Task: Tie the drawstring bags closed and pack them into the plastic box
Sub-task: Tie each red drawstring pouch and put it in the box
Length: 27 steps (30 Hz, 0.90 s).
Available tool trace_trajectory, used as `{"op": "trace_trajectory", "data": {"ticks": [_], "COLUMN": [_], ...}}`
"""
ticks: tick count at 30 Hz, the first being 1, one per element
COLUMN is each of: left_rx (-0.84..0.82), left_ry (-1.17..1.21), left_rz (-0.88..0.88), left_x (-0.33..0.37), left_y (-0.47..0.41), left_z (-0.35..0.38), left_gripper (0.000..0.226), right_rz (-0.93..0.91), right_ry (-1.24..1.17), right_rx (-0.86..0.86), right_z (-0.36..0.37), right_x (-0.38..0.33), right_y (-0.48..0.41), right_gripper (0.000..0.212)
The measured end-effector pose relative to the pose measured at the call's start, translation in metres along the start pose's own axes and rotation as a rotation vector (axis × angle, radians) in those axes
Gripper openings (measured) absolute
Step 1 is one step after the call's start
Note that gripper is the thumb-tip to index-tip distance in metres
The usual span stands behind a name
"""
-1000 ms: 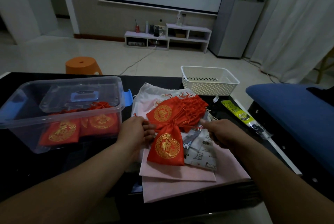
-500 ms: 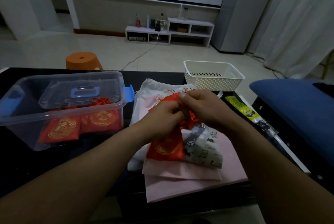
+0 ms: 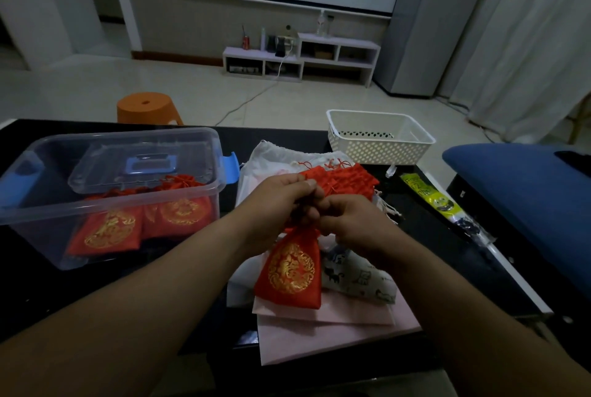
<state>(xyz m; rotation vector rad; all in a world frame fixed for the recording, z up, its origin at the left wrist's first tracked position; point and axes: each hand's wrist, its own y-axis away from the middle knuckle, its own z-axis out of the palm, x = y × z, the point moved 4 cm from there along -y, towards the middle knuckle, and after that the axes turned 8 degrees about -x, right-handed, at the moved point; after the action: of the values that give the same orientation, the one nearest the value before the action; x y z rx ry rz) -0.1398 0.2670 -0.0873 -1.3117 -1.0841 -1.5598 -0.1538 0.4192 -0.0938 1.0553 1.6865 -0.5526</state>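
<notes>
Bag [image 3: 292,272], red, gathered neck pinched between my left hand [image 3: 281,201] and right hand [image 3: 355,223], both curled tight, box [image 3: 64,209] to my left.

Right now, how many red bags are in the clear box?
2 plainly: left red bag and right red bag, side by side in the plastic box. Others may hide behind.

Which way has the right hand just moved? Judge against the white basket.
Yes: the right hand moved left, from below the middle of the white basket toward its left edge, meeting the left hand.
</notes>
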Motion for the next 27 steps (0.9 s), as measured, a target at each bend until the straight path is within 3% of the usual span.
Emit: {"op": "trace_trajectory", "data": {"ticks": [4, 8, 10, 14, 17, 23, 27], "left_rx": [0.048, 0.288, 0.328, 0.257, 0.2, 0.216, 0.14], "left_ry": [0.119, -0.061, -0.105, -0.03, 0.049, 0.191, 0.064], "left_rz": [-0.032, -0.069, -0.086, -0.128, -0.141, -0.176, -0.103], "left_x": [-0.002, -0.007, -0.009, -0.011, -0.013, -0.015, -0.011], "left_y": [0.004, 0.009, 0.013, 0.015, 0.014, 0.014, 0.015], "left_z": [-0.005, -0.021, -0.024, -0.02, -0.015, -0.012, -0.009], "left_gripper": [0.032, 0.03, 0.028, 0.033, 0.032, 0.025, 0.029], "right_rz": [0.036, 0.073, 0.037, -0.031, -0.028, 0.062, 0.138], "right_ry": [0.019, -0.134, -0.114, -0.064, -0.137, -0.357, -0.397], "right_rx": [0.053, 0.171, 0.216, 0.227, 0.181, 0.266, 0.296], "right_z": [0.004, 0.003, 0.001, 0.001, 0.007, 0.006, 0.008], "right_x": [0.006, 0.01, 0.01, 0.005, 0.003, 0.013, 0.018], "right_y": [0.0, 0.001, 0.0, 0.0, 0.001, -0.002, 0.0], "right_gripper": [0.009, 0.01, 0.006, 0.006, 0.004, 0.006, 0.003]}}
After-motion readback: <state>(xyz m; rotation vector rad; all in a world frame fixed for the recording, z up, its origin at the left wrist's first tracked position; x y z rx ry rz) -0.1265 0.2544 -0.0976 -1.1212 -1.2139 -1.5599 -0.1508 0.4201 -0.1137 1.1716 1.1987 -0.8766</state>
